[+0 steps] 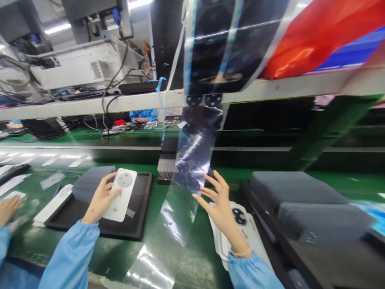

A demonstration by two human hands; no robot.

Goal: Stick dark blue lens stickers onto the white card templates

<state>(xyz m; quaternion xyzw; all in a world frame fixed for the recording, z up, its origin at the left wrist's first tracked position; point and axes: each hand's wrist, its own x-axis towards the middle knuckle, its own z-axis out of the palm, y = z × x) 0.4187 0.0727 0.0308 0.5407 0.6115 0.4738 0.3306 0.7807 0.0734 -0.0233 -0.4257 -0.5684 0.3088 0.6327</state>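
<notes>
My left hand (102, 196) grips a white phone back cover (116, 210) by its edges, thumb across its front. The cover stands tilted over a black tray (141, 216) and has a round camera ring near its top. My right hand (221, 204) is open, fingers apart, at the lower right edge of a hanging clear film strip (192, 148). Dark round stickers (193, 182) are on this strip, one close to my thumb and fingertips; whether they touch it I cannot tell. Below my right forearm lie white back covers (251, 237), the top one with a dark round piece.
Grey sheets (93, 182) are stacked in the left tray, more grey stacks (300, 188) at right. Clear film (168, 224) trails over the green bench. A white shelf edge (144, 102) crosses above. A co-worker's hand (10, 208) is at far left, another person (144, 116) behind.
</notes>
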